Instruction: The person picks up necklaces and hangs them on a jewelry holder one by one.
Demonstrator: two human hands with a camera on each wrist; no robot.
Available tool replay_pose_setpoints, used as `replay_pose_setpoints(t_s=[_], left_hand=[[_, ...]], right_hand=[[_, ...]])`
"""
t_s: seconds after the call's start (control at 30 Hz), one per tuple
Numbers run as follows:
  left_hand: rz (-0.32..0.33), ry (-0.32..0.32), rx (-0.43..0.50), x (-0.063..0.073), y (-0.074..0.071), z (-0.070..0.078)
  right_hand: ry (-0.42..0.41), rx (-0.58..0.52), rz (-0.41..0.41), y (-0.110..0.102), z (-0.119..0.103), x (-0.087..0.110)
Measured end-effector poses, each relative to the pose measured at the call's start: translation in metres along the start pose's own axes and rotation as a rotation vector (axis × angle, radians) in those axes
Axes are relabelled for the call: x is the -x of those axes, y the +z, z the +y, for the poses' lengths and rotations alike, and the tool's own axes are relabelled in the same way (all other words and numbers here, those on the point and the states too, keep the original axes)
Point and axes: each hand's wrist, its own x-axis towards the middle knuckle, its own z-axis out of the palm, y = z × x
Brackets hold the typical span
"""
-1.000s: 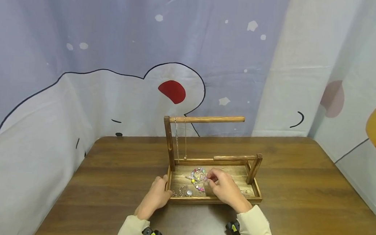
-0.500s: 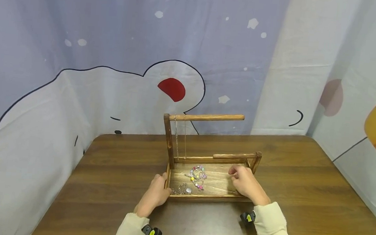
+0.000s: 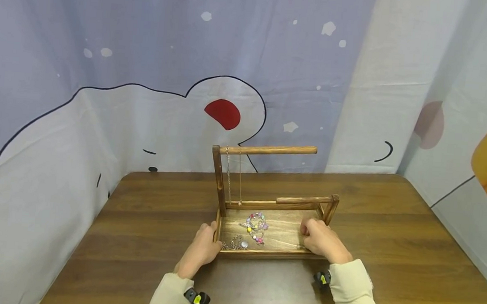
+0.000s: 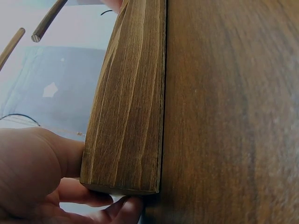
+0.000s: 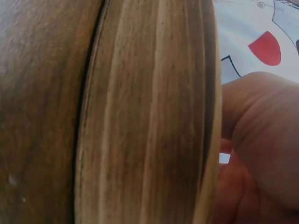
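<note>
A wooden jewelry stand (image 3: 262, 254) with a shallow tray stands on the table. At its left end my left hand (image 3: 200, 247) grips the front corner; the left wrist view shows the thumb over the wall and fingers (image 4: 126, 210) round the end. My right hand (image 3: 324, 240) reaches down into the tray's right end, its fingers bent, with a small thin piece (image 3: 301, 247) right by them. What the fingertips hold I cannot tell. A colourful beaded bracelet (image 3: 258, 215) lies mid-tray. A silver chain (image 3: 234, 242) with a round pale charm (image 3: 244, 245) lies at the front left.
Two necklaces hang from the stand's tall bar (image 3: 277, 150): a silver chain (image 3: 228, 177) and a thin gold one (image 3: 240, 177). A shorter bar (image 3: 303, 201) juts left from the right post. Behind the brown table (image 3: 159, 202) hangs a printed curtain (image 3: 149, 46).
My right hand has left the beaded bracelet, moved right across the tray, and lowered slightly at the right end. My left hand has stayed on the corner.
</note>
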Motion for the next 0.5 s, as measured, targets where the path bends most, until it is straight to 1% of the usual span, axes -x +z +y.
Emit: replay_pose_setpoints(t_s=[0.1, 0.3, 0.5], left_hand=[[0.004, 0.001, -0.002, -0.0002, 0.0001, -0.0005], [0.003, -0.004, -0.005, -0.0010, -0.0004, -0.0010], [0.009, 0.022, -0.022, -0.0007, -0.0018, 0.0005]], right_hand=[[0.011, 0.025, -0.011, 0.0011, -0.0015, 0.0014], [0.028, 0.045, 0.007, 0.0038, -0.0029, 0.0009], [0.026, 0.068, 0.023, 0.0040, -0.0043, 0.0006]])
